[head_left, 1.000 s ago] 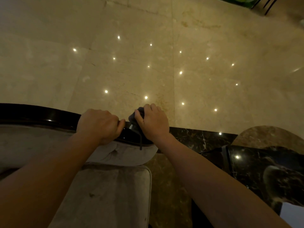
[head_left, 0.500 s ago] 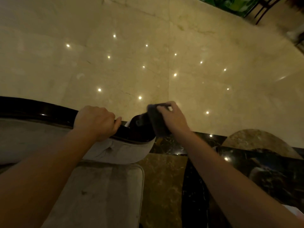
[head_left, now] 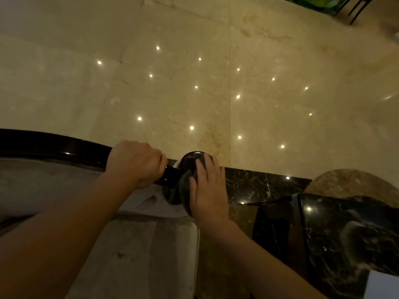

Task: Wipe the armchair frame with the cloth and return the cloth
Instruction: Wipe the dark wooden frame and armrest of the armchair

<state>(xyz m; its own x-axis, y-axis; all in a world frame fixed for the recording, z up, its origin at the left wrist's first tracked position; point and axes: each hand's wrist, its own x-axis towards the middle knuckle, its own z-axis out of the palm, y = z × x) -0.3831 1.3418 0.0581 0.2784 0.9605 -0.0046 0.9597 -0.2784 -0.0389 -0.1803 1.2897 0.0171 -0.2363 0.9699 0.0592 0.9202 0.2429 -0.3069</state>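
The armchair's glossy black frame (head_left: 54, 147) curves across the left of the view and ends in a rounded tip (head_left: 191, 158). My left hand (head_left: 136, 162) is closed around the frame just left of that tip. My right hand (head_left: 208, 190) lies flat, pressing a dark grey cloth (head_left: 183, 188) against the right side of the tip. Most of the cloth is hidden under my palm and fingers.
The grey seat cushion (head_left: 140, 255) lies below my arms. A dark marble table (head_left: 334, 234) stands at the lower right with a white sheet (head_left: 382, 285) at its corner. A shiny beige marble floor (head_left: 194, 72) spreads beyond the frame.
My right hand has slid the cloth from the far side of the frame's tip down onto its near right side, with the fingers now flat. The left hand keeps its grip.
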